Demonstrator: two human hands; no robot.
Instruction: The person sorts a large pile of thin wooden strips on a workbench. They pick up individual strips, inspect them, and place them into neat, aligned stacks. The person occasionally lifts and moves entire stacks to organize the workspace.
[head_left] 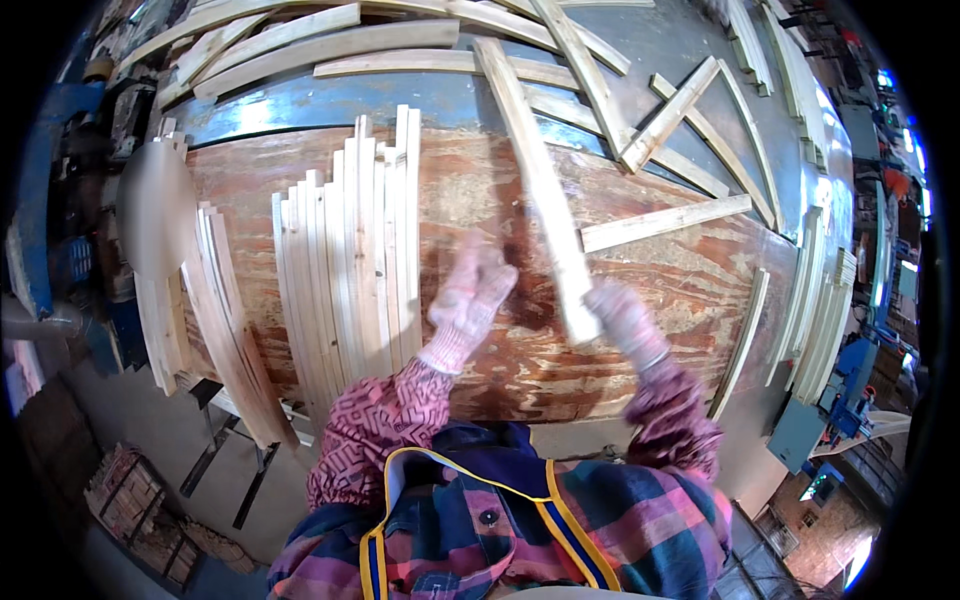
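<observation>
My right hand [624, 318], in a pale knitted work glove, is closed round the near end of a long wooden strip [545, 195]. The strip slants away to the far left, its far end over other strips, and its near part is smeared by motion. My left hand [474, 292], gloved alike, hovers over the plywood tabletop [480, 375] with fingers apart and nothing in them; its fingertips are blurred. Just left of it lies a row of wooden strips [365, 240], side by side, with uneven far ends.
Loose strips [340, 45] lie crisscrossed on the blue-grey surface beyond. A short strip [665, 222] lies slantwise at right, and another strip [740, 345] near the right edge. More boards [225, 310] stick out over the near left edge. Stacked strips [825, 320] stand further right.
</observation>
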